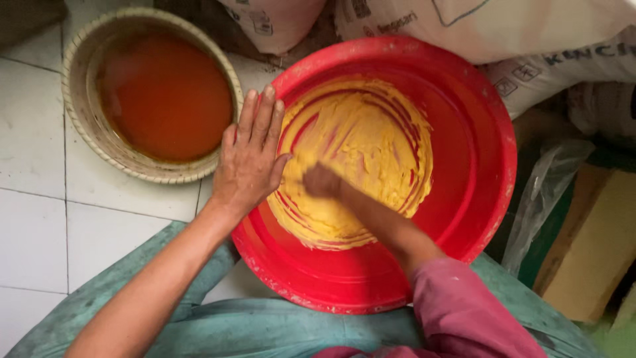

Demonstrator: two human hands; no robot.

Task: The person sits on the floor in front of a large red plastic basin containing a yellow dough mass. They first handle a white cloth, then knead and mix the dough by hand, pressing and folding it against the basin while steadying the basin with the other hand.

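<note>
A large red plastic basin (477, 132) sits on the floor between my knees, smeared inside with thick yellow batter (371, 139). My left hand (252, 156) lies flat on the basin's left rim, fingers spread. My right hand (322, 181) is down in the batter near the basin's middle, blurred by motion and coated in yellow, with its fingers curled into the paste.
A woven basket (79, 79) lined with an orange-red surface stands to the left on white floor tiles (33, 219). White printed sacks (503, 26) lean behind the basin. A clear plastic bag (543, 192) and cardboard (589, 252) lie at the right.
</note>
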